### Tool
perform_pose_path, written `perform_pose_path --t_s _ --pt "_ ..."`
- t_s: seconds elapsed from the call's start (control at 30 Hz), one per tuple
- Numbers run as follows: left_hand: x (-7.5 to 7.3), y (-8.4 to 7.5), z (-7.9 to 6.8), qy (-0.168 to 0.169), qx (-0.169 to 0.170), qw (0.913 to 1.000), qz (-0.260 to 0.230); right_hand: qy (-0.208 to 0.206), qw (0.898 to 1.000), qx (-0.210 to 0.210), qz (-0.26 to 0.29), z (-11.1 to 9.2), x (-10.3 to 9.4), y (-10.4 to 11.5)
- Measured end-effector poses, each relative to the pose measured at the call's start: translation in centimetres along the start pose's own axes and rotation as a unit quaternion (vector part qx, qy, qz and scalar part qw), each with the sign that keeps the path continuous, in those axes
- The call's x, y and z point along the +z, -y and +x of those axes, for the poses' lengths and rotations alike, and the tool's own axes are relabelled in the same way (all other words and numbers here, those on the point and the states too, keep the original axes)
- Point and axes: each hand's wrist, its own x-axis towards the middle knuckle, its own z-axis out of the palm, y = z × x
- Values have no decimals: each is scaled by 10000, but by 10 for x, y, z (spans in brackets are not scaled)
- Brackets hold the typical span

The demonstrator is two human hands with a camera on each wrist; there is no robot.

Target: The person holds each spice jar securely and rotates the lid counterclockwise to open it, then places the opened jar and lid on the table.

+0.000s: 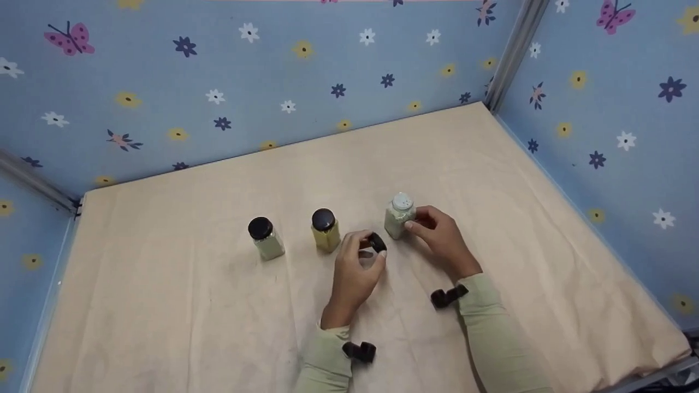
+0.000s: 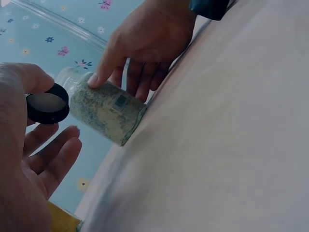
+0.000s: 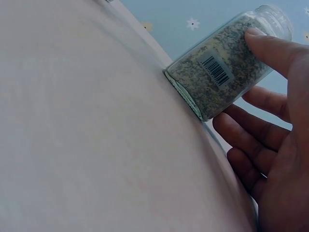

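Note:
My left hand [image 1: 354,273] pinches a black screw cap [image 1: 377,242] between thumb and fingers, its pale hollow side showing in the left wrist view. My right hand [image 1: 443,240] grips a square glass spice jar [image 1: 398,218] by its side, thumb in front and fingers behind. That jar stands upright on the table, filled with greenish dried flakes; a white shaker top with holes is exposed on it. A barcode label [image 3: 217,69] shows on its side in the right wrist view. The cap is held apart from the jar, to its lower left.
Left of my hands stands a jar of yellow powder [image 1: 326,236] with a black cap. Farther left is another black-capped jar [image 1: 268,244] with pale green contents. A beige cloth [image 1: 164,284] covers the table, and flowered blue panels [image 1: 273,71] rise at the back and sides.

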Motion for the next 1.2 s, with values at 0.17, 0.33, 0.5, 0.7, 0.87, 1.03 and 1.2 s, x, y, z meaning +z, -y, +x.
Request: perform_pose_path --t_s 0.17,0.33,0.5,0.7,0.87,1.03,1.2 --pt "-6 -1 0 -67 -7 9998 -162 -18 10000 -49 -14 -1 2 0" --pt "-4 -3 0 8 96 9997 -227 -22 10000 -38 7 0 0 1" --pt "-1 -2 -1 -16 208 9998 28 21 10000 -38 -11 0 1 1" --pt "2 0 -2 17 416 9985 357 -1 10000 9 76 0 3 2" --pt "3 0 -4 93 484 9978 447 -6 10000 3 -3 0 4 3" --pt "4 0 -4 102 455 9963 720 -23 10000 -17 -68 1 3 2" --pt "6 0 -5 317 287 9957 826 -39 10000 22 -63 0 3 2"
